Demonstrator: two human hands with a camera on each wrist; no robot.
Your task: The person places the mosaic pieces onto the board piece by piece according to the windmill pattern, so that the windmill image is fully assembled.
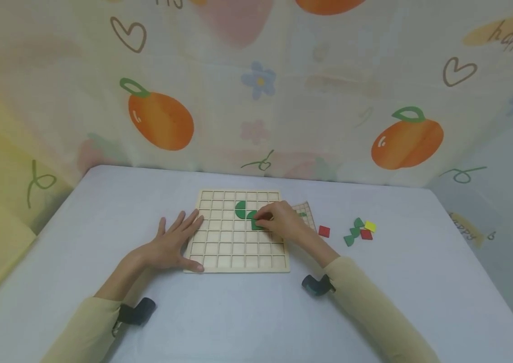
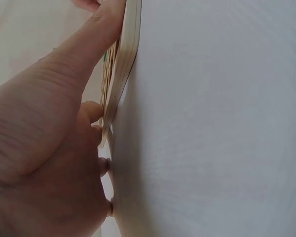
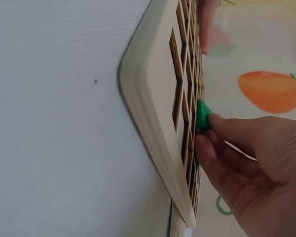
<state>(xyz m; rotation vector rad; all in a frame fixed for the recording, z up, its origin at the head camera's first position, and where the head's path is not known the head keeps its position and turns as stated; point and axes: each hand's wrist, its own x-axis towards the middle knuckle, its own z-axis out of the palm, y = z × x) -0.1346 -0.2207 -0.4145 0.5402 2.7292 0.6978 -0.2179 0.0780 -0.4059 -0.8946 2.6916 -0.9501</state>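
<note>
A square wooden grid board (image 1: 225, 272) lies on the table with green tiles (image 1: 240, 209) set in its upper middle cells. My left hand (image 1: 170, 247) rests along the board's left edge, fingers spread and straight, thumb at the near left corner. Over the board's right half, my right hand (image 1: 283, 219) pinches a small green quarter-circle tile (image 3: 203, 116) between thumb and fingertips. In the right wrist view that tile stands tilted, right at the grid. The right fingers partly cover the cells around it in the head view.
Behind my right hand, a small gridded pattern card (image 1: 305, 212) pokes out past the board's right edge. Farther right lie a red tile (image 1: 324, 231), several green tiles (image 1: 355, 232), a yellow tile (image 1: 370, 227) and another red tile (image 1: 366, 234). A printed curtain (image 1: 311, 126) hangs behind the table.
</note>
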